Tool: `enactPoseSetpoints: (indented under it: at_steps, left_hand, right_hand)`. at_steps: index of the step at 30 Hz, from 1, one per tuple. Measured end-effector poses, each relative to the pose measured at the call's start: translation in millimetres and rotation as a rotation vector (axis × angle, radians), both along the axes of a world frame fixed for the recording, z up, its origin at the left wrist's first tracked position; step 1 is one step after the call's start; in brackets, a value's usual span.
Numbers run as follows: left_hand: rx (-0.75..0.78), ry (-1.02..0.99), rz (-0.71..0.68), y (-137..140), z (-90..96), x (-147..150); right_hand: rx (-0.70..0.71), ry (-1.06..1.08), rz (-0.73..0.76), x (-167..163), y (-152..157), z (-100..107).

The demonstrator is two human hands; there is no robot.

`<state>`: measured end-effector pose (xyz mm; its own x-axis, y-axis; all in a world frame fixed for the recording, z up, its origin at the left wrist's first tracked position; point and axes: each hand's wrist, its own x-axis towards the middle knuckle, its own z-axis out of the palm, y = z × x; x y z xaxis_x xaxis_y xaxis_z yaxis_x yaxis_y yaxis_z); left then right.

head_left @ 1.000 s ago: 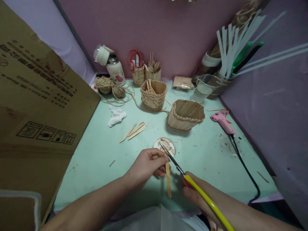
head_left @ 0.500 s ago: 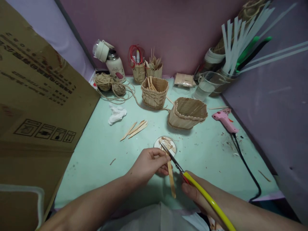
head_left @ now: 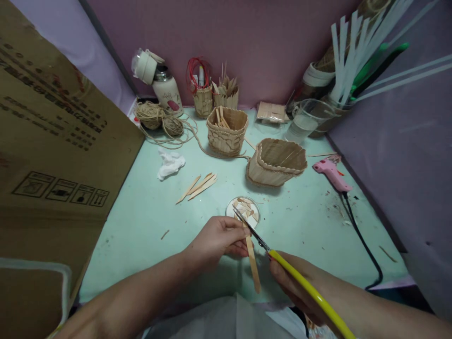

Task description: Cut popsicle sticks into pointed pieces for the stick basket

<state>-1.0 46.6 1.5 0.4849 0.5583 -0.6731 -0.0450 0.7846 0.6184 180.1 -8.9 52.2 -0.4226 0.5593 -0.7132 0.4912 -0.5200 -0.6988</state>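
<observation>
Since a second ago, the stick [head_left: 253, 266] has swung its lower end slightly rightward, and the view has shifted a little. Left hand [head_left: 222, 238] grips the stick near its upper end, pinched between thumb and fingers, the rest slanting down toward the person's lap. Right hand [head_left: 293, 289] is closed around the handles of the scissors [head_left: 282, 262], whose blades point away to the left, passing beside the left fingertips and the stick's upper end; whether they touch the wood I cannot tell. Just beyond the hands, a round dish [head_left: 252, 221] holds small cut pieces [head_left: 243, 205], with the blade tips in front of it. Loose sticks [head_left: 197, 187] lie farther off to the left, near a crumpled tissue [head_left: 170, 164]. Behind the dish stand two baskets [head_left: 271, 172], the farther one holding sticks. At right lies a pink glue gun [head_left: 332, 175].
</observation>
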Motion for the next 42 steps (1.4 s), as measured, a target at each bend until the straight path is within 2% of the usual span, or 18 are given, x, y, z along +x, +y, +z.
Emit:
enactPoseSetpoints:
  at_steps: [14, 21, 24, 28, 30, 33, 37, 39, 42]
  left_hand:
    - [-0.048, 0.002, -0.011, 1, -1.4, -1]
    - [-0.055, 0.042, -0.041, 2, 1.1, -1]
    - [0.025, 0.022, 0.061, 6, 7.4, -4]
    - [0.158, -0.027, 0.342, 11, 15.1, -8]
    - [0.172, -0.039, 0.373, 10, 16.9, -8]
    - [0.167, -0.061, 0.281, 4, 17.0, -4]
    - [0.209, -0.095, 0.115, -2, 11.3, -2]
    - [0.199, -0.103, -0.022, -4, 6.5, -2]
    - [0.196, -0.096, -0.256, -8, 0.7, -1]
  right_hand:
    - [-0.008, -0.080, -0.078, -7, -6, -6]
    - [-0.064, -0.075, -0.127, -2, -7, -3]
    - [0.020, -0.079, -0.182, 5, -7, -3]
    - [0.188, -0.099, -0.321, 9, -8, -9]
    - [0.275, -0.119, -0.397, 9, -8, -13]
    - [0.377, -0.140, -0.492, 8, -6, -16]
    - [0.427, -0.134, -0.618, 11, -7, -16]
    - [0.440, -0.094, -0.661, 13, -8, -17]
    - [0.472, -0.058, -0.648, 14, -10, -21]
